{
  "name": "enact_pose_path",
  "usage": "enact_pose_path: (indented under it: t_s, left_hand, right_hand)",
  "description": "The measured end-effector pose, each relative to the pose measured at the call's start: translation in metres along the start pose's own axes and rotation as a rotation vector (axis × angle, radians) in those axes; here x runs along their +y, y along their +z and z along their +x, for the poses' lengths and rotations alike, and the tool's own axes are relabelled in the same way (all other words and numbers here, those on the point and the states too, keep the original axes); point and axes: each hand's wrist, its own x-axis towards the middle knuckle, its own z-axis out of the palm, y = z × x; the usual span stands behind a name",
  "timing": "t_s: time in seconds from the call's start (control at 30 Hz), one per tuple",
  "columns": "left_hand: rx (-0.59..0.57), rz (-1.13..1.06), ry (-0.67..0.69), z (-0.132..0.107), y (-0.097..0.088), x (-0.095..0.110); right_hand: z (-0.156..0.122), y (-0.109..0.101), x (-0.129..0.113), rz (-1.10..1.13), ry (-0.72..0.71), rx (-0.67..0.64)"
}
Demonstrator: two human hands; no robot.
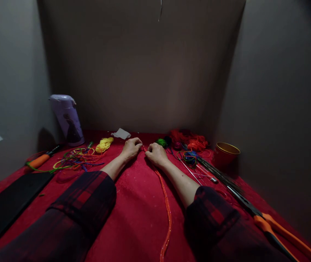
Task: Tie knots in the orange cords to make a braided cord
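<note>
Both my hands rest far out on a red cloth (141, 203), fingertips almost meeting. My left hand (131, 147) is closed in a pinch, and so is my right hand (156, 153). Between them they hold the far end of an orange-red cord (167, 209), which runs back toward me along the cloth beside my right forearm. Both forearms wear dark red plaid sleeves.
A lilac jug (67, 119) stands back left, by a tangle of coloured cords (76, 159), a yellow bundle (104, 144) and white paper (121, 133). Green yarn (161, 142), red-orange yarn (191, 140), a red tin (225, 155), thin rods (215, 173) and orange-handled scissors (278, 227) lie right. A black board (10, 202) lies left.
</note>
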Motion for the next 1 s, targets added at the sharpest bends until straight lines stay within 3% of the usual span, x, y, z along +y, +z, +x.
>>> enact_pose_path:
  t_s: [0.23, 0.4, 0.7, 1.0]
  left_hand:
    - [-0.034, -0.064, 0.033, 0.0037, 0.0040, -0.0036]
    - [0.016, -0.113, -0.044, 0.0035, 0.0043, -0.0009]
    - [0.152, 0.073, -0.187, 0.0034, -0.0039, 0.0021]
    - [0.186, 0.131, -0.163, 0.0014, -0.0043, -0.0021]
  right_hand:
    - [0.0006, 0.0013, 0.0011, 0.004, 0.001, -0.002]
    - [0.0010, 0.0016, 0.0019, 0.010, -0.005, -0.002]
    - [0.0006, -0.0014, -0.0002, 0.011, 0.006, -0.002]
    - [0.0013, -0.0001, 0.0008, 0.012, 0.010, 0.000]
